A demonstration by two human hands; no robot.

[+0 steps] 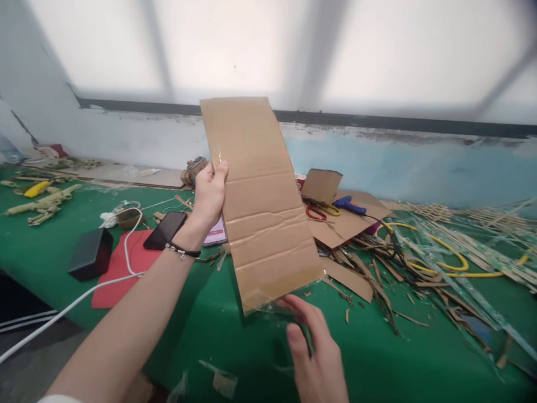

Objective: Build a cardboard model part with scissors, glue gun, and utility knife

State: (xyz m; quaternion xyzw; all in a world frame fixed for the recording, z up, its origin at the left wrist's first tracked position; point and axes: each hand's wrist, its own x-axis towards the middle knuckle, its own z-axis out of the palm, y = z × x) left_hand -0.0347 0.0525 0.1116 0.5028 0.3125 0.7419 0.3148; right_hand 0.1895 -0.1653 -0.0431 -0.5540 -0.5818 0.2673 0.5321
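A long piece of brown cardboard (264, 196), creased across its lower half, is held up at a tilt over the green table. Gripping its left edge is my left hand (211, 190), thumb on the near face and fingers behind. Clear tape (268, 305) hangs loose along the cardboard's bottom edge. My right hand (316, 350) is just below that edge, thumb and fingers apart, slightly blurred. The fingertips are close to the tape; whether they touch it I cannot tell.
Left of the cardboard lie a black phone (165, 230), a red sheet (121, 280), a dark box (91, 253) and a white cable (71, 305). To the right are red-handled scissors (315, 212), a blue glue gun (349, 205), cardboard scraps (352, 277) and a yellow cord (457, 252).
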